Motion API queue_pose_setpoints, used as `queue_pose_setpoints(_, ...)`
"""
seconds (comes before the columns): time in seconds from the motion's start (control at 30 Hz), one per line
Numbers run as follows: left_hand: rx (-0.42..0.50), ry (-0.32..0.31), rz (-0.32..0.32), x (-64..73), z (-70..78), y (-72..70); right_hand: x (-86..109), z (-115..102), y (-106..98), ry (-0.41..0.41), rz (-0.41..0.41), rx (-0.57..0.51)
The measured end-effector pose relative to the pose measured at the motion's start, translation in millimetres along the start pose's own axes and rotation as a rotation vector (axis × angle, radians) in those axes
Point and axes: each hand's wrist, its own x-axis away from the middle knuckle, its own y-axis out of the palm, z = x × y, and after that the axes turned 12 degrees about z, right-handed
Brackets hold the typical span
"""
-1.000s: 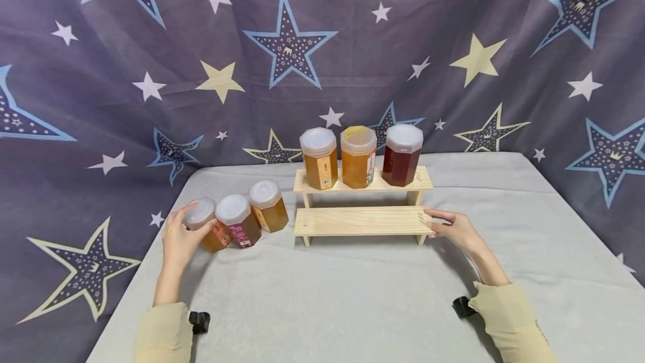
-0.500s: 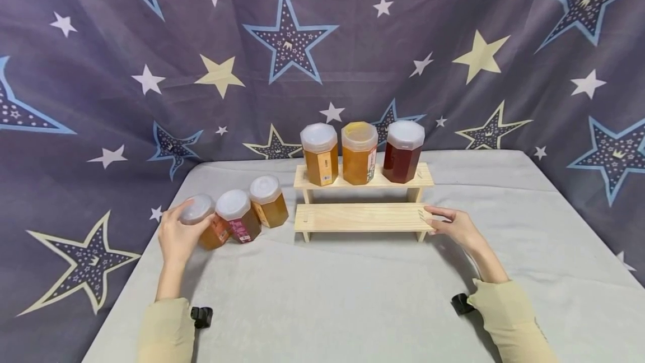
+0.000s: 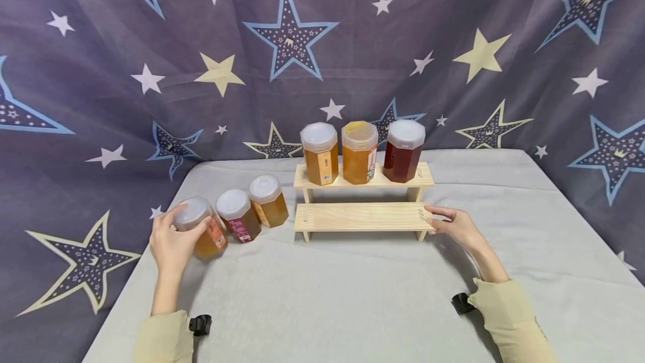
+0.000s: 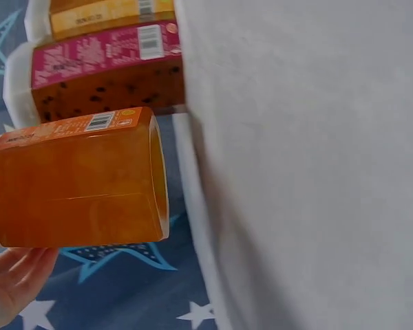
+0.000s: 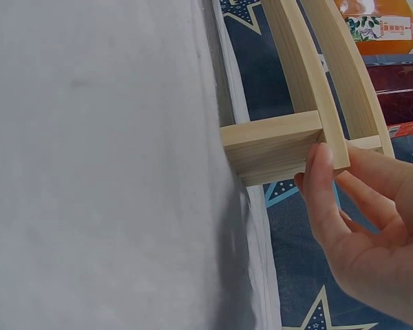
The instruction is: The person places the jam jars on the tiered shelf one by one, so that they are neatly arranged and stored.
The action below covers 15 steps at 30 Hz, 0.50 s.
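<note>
My left hand (image 3: 172, 242) grips an amber jar with an orange label (image 3: 208, 238) near its white lid, fingers and thumb on opposite sides. In the left wrist view the jar's base edge (image 4: 160, 180) shows, standing apart from the cloth. Just right of it are a jar with a magenta label (image 3: 241, 218) and a golden jar (image 3: 271, 206). My right hand (image 3: 456, 227) pinches the right end of the two-tier wooden rack's lower board (image 3: 360, 217), thumb on the front edge in the right wrist view.
On the rack's upper board (image 3: 297, 178) stand an amber jar (image 3: 321, 158), another amber jar with a yellowish lid (image 3: 359, 158) and a dark red jar (image 3: 403, 156). A grey cloth (image 3: 353, 301) covers the table. Behind hangs a star-patterned curtain (image 3: 312, 94).
My left hand has drawn the orange-labelled jar a little left and toward me, opening a gap from the magenta-labelled jar. The right hand keeps its place on the rack. The head view has shifted slightly.
</note>
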Motion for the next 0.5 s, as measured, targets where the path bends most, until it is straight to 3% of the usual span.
queue_pose_setpoints(0.17,0.038,0.019,0.047,2.9,12.0,-6.2,-0.3,1,0,-0.007,0.002,-0.009)
queue_pose_setpoints(0.5,0.071,0.031,0.052,10.6,34.6,-16.4,-0.7,4,-1,-0.001,0.003,-0.037)
